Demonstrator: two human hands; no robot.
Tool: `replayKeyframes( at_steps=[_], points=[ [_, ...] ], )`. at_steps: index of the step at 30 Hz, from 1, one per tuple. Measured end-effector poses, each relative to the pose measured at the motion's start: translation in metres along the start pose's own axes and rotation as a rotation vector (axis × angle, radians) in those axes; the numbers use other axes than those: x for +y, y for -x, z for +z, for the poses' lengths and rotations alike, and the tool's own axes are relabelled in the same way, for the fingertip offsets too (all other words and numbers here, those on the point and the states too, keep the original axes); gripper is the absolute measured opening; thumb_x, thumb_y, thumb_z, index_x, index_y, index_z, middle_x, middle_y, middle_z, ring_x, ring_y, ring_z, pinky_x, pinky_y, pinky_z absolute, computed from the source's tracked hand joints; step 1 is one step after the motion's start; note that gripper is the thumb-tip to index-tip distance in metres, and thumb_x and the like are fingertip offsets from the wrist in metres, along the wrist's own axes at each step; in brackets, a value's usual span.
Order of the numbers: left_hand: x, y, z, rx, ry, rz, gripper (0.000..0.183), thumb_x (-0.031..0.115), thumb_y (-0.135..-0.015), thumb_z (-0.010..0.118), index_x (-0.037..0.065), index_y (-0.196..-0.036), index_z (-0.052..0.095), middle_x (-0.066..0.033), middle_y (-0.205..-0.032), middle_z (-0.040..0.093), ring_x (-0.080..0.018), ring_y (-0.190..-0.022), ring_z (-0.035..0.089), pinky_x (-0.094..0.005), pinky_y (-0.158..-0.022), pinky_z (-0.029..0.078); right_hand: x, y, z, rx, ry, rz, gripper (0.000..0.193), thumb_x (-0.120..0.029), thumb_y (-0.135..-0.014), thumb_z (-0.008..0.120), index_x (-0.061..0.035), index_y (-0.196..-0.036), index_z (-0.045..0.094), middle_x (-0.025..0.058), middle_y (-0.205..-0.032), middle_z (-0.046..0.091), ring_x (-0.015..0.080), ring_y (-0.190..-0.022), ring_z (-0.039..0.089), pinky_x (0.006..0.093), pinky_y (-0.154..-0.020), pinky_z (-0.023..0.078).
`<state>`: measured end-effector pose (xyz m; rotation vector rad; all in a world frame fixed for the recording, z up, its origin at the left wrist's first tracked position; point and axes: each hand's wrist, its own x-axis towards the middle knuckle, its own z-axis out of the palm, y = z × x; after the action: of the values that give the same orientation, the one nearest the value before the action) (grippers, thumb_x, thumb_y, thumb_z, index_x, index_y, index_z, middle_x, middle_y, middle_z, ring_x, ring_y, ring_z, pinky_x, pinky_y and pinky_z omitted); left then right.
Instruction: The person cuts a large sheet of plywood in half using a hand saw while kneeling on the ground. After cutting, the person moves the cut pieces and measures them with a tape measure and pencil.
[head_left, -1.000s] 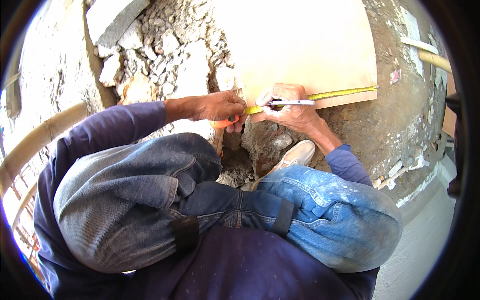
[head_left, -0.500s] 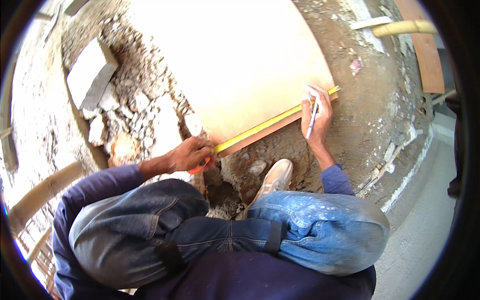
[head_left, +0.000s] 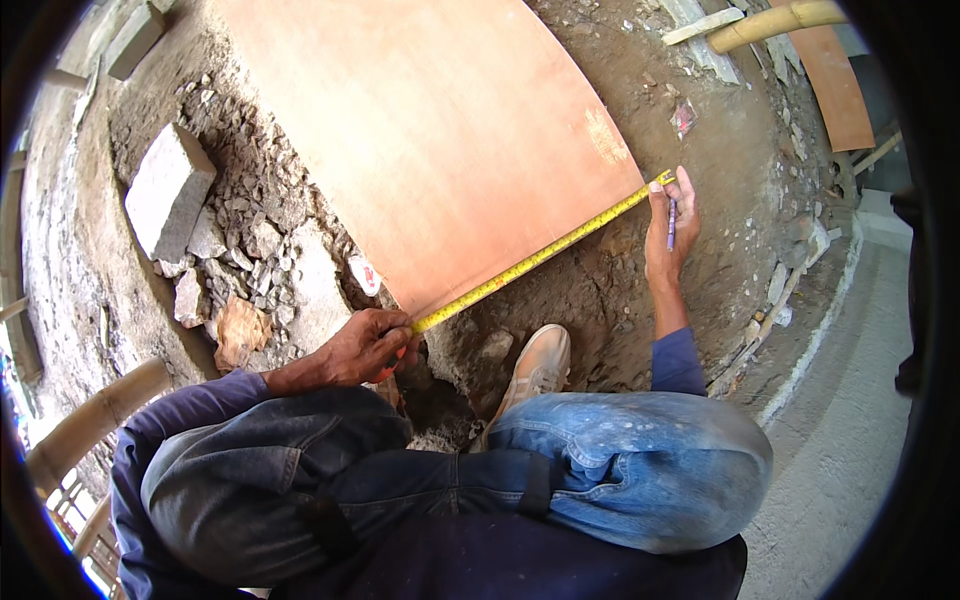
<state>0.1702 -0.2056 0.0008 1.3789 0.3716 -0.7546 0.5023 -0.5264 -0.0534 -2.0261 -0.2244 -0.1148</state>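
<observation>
A large plywood sheet (head_left: 440, 130) lies on the ground in front of me. Along its near edge runs the yellow blade of a tape measure (head_left: 530, 262). My left hand (head_left: 362, 346) is closed around its orange-red case at the sheet's near left corner, hiding most of the case. My right hand (head_left: 672, 228) is at the blade's hooked end, just past the near right corner, thumb and a fingertip beside the hook. A slim purple-and-white pen (head_left: 671, 225) is tucked among its fingers, pointing down toward me.
A pale concrete block (head_left: 170, 190) and broken stones (head_left: 240, 335) lie left of the sheet. My shoe (head_left: 541, 360) rests on dirt near its edge. At the far right are a bamboo pole (head_left: 775, 24) and a wood strip (head_left: 832, 90). A bamboo piece (head_left: 95, 425) is at lower left.
My right hand has moved from on top of the sheet's edge to the tape's end, its fingers opening out. The blade now lies along the sheet's very edge. The picture is less washed out.
</observation>
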Motion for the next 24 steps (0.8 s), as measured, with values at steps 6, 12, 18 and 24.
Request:
replayKeyframes(
  at_steps=[6, 12, 18, 24],
  points=[
    [-0.010, 0.007, 0.003, 0.034, 0.001, -0.027, 0.034, 0.021, -0.108, 0.042, 0.000, -0.097, 0.066, -0.0067, -0.084, 0.065, -0.0139, -0.077, 0.061, -0.0316, -0.070, 0.050, -0.001, 0.007, -0.002, -0.052, 0.080, 0.047, 0.046, -0.023, -0.101, 0.072, 0.0033, -0.138, 0.063, 0.0048, -0.104, 0.067, 0.0137, -0.095, 0.061, 0.0321, -0.088, 0.051],
    [-0.013, 0.006, 0.003, 0.038, -0.066, 0.088, 0.032, 0.019, -0.108, 0.043, 0.001, -0.095, 0.065, -0.0052, -0.085, 0.065, -0.0120, -0.077, 0.060, -0.0303, -0.067, 0.049, 0.004, 0.001, -0.002, -0.019, 0.003, 0.057, 0.040, -0.023, -0.103, 0.069, 0.0019, -0.134, 0.066, 0.0068, -0.110, 0.069, 0.0140, -0.100, 0.062, 0.0310, -0.092, 0.050],
    [-0.034, 0.009, 0.000, 0.050, 0.002, 0.032, 0.032, 0.018, -0.107, 0.044, 0.001, -0.091, 0.066, -0.0064, -0.085, 0.066, -0.0130, -0.071, 0.060, -0.0320, -0.065, 0.050, -0.001, 0.013, -0.008, -0.062, -0.060, 0.201, 0.036, -0.019, -0.102, 0.069, 0.0026, -0.131, 0.064, 0.0033, -0.107, 0.068, 0.0074, -0.091, 0.058, 0.0239, -0.078, 0.047],
    [-0.041, 0.025, -0.017, 0.073, -0.070, 0.052, 0.040, 0.030, -0.111, 0.047, 0.000, -0.100, 0.070, -0.0063, -0.086, 0.067, -0.0130, -0.076, 0.062, -0.0319, -0.066, 0.053, -0.033, 0.068, 0.016, -0.215, -0.223, 0.243, 0.027, -0.014, -0.097, 0.076, -0.0007, -0.118, 0.065, 0.0033, -0.099, 0.070, 0.0077, -0.085, 0.062, 0.0227, -0.072, 0.051]
  ],
)
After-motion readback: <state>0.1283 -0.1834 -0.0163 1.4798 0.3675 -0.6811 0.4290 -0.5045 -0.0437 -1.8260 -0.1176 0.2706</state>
